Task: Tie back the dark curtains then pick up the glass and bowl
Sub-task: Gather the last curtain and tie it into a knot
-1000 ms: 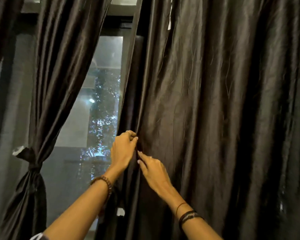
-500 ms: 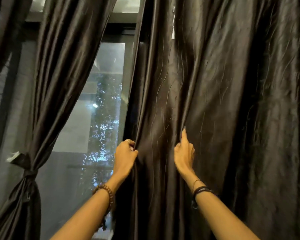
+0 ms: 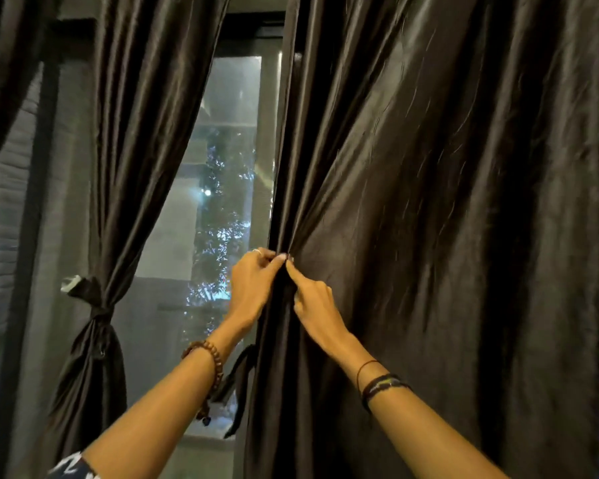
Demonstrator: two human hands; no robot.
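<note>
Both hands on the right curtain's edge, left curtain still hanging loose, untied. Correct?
Not quite. The head view shows the left curtain already tied back with a knotted band. The rest holds: left hand and right hand both grip the right curtain at its edge.

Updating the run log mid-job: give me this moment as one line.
step: gathering right curtain | left hand: grips its edge | right hand: pinches fold beside it | left curtain: already tied | glass, bowl: not in view

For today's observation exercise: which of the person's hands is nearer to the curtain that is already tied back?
Left. The left hand grips the untied curtain's edge, on the side toward the tied curtain; the right hand sits just beyond it, farther away.
</note>
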